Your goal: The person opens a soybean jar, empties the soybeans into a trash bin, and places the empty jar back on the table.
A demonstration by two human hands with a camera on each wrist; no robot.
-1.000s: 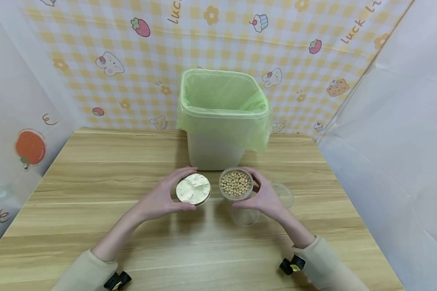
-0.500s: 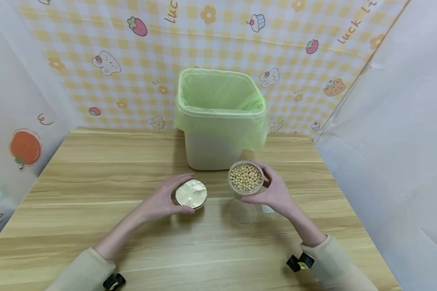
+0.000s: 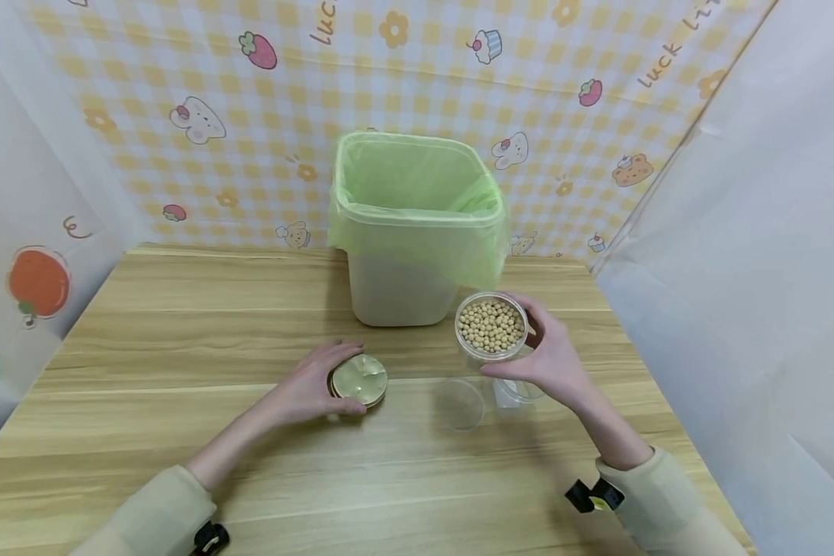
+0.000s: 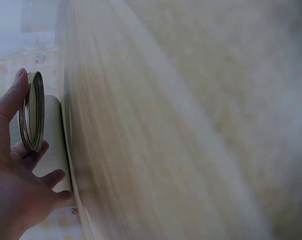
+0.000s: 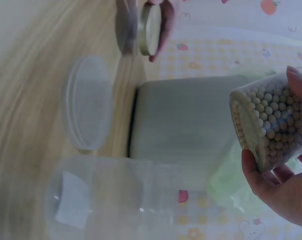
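Our two hands each hold something over the wooden table [image 3: 201,340]. With the left hand [image 3: 313,390] we grip a round metal lid [image 3: 359,378], thumb on its near edge and fingers round the far one; from the left wrist we see a gap between its rim and the tabletop. With the right hand [image 3: 545,355] we grasp a clear jar [image 5: 271,125] by its side, thumb nearest us, and it hangs raised above the table, well apart from the metal lid. We see pale round beans [image 3: 491,327] filling it, both from above and through its wall. Below it and slightly nearer to us, a second clear container [image 5: 115,195] stands upright on the table, with a white label [image 5: 73,200] low on its side. Just left of that container we have a clear round lid [image 3: 459,405] lying flat. Beyond our hands stands a white bin [image 3: 399,289], lined with a green bag [image 3: 417,177] folded over its rim, in front of a yellow checked cloth [image 3: 250,123]. We wear light sleeves [image 3: 156,510], and black devices [image 3: 594,494] show at both wrists.
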